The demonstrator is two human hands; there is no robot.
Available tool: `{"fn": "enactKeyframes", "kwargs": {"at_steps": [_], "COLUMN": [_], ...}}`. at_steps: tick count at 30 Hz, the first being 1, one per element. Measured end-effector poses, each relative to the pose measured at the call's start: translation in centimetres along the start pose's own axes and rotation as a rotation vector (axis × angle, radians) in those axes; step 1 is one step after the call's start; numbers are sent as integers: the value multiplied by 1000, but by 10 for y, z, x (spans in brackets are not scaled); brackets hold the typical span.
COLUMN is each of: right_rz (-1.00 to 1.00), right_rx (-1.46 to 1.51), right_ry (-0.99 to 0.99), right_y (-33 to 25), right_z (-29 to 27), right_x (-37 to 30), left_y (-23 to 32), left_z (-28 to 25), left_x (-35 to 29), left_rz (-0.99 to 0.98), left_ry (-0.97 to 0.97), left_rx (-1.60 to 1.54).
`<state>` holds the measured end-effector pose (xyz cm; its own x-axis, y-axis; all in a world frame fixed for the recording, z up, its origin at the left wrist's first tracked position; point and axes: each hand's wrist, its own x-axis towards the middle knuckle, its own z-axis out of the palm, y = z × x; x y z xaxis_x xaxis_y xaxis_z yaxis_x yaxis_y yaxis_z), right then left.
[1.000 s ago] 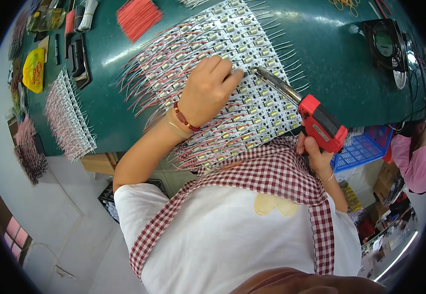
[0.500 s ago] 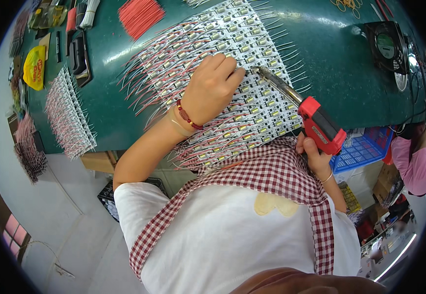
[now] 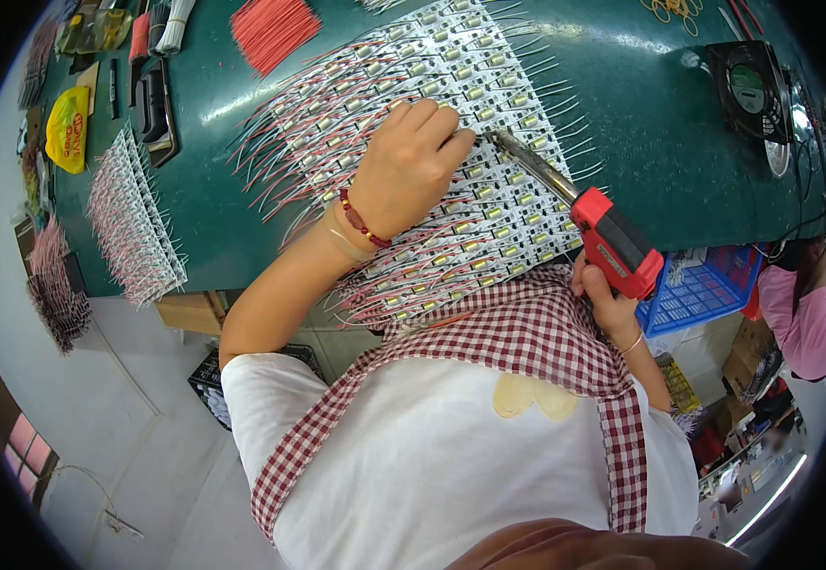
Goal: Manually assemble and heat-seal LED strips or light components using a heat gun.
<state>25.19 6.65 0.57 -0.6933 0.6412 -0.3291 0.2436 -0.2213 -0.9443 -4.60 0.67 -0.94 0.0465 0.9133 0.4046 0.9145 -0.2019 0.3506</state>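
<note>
A wide panel of white circuit boards [image 3: 512, 226], carrying rows of yellowish parts and many thin red, white and dark wires, lies on the green table in front of me. My left hand [image 3: 411, 169] rests over its middle with the fingers curled in. Its fingertips are hidden beneath the hand, so what they pinch does not show. My right hand [image 3: 607, 299], at the table's near edge, is closed round the red and black handle of a soldering iron [image 3: 612, 237]. The iron's metal barrel slants up and left over the boards, its tip close to my left fingers.
A bundle of red wires [image 3: 273, 33] lies beyond the panel. More wired boards [image 3: 132, 218] and a yellow bag [image 3: 67, 131] are at the left. A black fan [image 3: 747, 90] stands at the right, above a blue basket [image 3: 702, 290]. A person's pink sleeve [image 3: 797, 318] shows at far right.
The soldering iron has shifted slightly to the left, with my right hand following a little. My left hand stays in nearly the same place over the boards.
</note>
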Motion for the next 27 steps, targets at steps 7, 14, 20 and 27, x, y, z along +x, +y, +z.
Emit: {"fn": "enactKeyframes", "kwargs": {"at_steps": [7,14,20,27], "right_rz": [-99,-80,-77,-79], "right_rx": [17,44,67,96], "right_ry": [30,66,69,80], "right_y": [-4,-7,-1,2], "right_z": [3,3,1,-1], "right_x": [1,-1,-7,-14], "left_y": [0,2,1,18], "left_z": [-1,-5,-5,-5], "left_x": [1,2,3,-5], "left_rz": [4,81,-17,23], "left_ry": [-11,-69,4,-22], "left_rx": [5,152,41,-24]}}
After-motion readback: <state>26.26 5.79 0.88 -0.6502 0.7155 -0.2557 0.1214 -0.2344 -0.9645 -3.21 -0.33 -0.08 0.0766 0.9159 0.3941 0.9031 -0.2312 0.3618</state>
